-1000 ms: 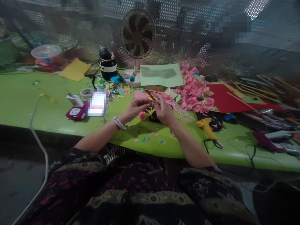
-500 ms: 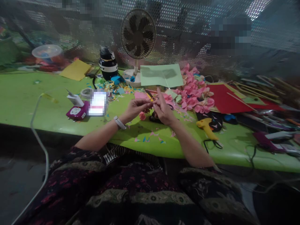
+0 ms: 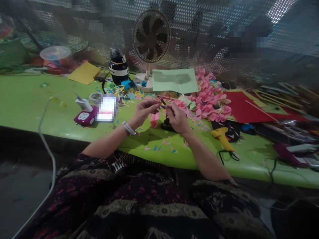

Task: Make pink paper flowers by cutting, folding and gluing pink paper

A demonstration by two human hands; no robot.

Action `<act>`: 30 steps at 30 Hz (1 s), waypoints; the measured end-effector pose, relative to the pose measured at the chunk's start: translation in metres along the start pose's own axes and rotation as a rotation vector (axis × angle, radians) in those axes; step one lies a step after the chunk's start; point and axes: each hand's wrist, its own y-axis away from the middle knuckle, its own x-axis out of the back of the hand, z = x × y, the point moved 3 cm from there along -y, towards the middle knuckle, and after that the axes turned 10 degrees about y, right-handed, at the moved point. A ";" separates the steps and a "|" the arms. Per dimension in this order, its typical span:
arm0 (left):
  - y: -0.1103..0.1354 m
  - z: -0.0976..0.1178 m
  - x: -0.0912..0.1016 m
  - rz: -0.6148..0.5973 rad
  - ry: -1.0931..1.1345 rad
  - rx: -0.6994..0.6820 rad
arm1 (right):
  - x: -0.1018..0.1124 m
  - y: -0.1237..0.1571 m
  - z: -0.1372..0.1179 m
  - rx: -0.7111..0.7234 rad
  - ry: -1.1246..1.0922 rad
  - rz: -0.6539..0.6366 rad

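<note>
Above the middle of the bench, my left hand (image 3: 144, 112) is closed, thumb against fingers, on a small piece of pink paper (image 3: 161, 97) that shows at its fingertips. Just to its right my right hand (image 3: 177, 119) is pinched shut, fingertips close to the same spot. What the right fingers hold is too small to make out. A slim dark-and-yellow tool (image 3: 163, 102) shows behind the fingertips; I cannot tell whether it is held. Below the left fingers is a pink paper flower (image 3: 154, 120). Black-handled scissors (image 3: 166, 124) lie partly hidden beneath the right hand.
A pile of pink paper petals (image 3: 211, 103) lies right of a pale green sheet (image 3: 175, 81). Farther right are red paper (image 3: 245, 106) and a yellow glue gun (image 3: 223, 137). A fan (image 3: 151, 36), black bottle (image 3: 119, 68), phone (image 3: 107, 108) and purple power socket (image 3: 86, 117) stand left and behind.
My right fingers have folded from stretched out into a pinch, and the hand has turned. The hands stay close together. The whole view has shifted slightly.
</note>
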 end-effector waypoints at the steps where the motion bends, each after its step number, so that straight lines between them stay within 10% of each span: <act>1: 0.000 0.000 -0.001 -0.002 -0.003 -0.003 | 0.000 0.000 0.000 0.000 -0.002 0.002; 30: 0.000 -0.005 0.001 -0.010 0.055 -0.004 | -0.002 -0.001 0.003 0.005 -0.047 -0.086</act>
